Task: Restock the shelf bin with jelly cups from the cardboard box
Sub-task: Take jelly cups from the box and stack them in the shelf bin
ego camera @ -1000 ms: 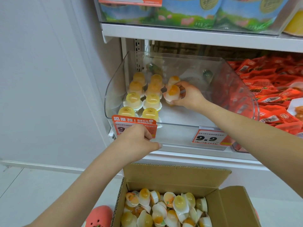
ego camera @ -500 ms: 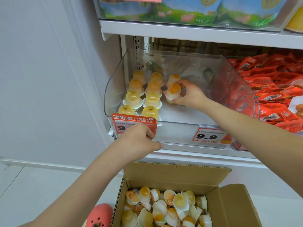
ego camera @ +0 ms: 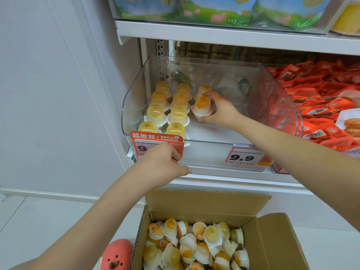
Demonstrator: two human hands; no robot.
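A clear plastic shelf bin (ego camera: pixel 280 106) holds two rows of upside-down jelly cups (ego camera: pixel 176 115) along its left side. My right hand (ego camera: pixel 220 112) reaches into the bin and grips one orange-topped jelly cup (ego camera: pixel 202 107) at the start of a third row, just in front of another cup (ego camera: pixel 203 89). My left hand (ego camera: pixel 161 166) grips the bin's front lip at the red price tag (ego camera: pixel 155 139). Below, an open cardboard box (ego camera: pixel 272 250) holds several loose jelly cups (ego camera: pixel 194 244).
Red snack packets (ego camera: pixel 321 106) fill the bin to the right. A second price tag (ego camera: pixel 245 157) reading 9.9 hangs on the shelf front. Blue-green bags (ego camera: pixel 224 10) sit on the shelf above. A pink plush toy (ego camera: pixel 116 254) lies left of the box. White wall stands left.
My right hand has shifted the held jelly cup slightly within the bin's third row. My left hand stays on the bin's front lip.
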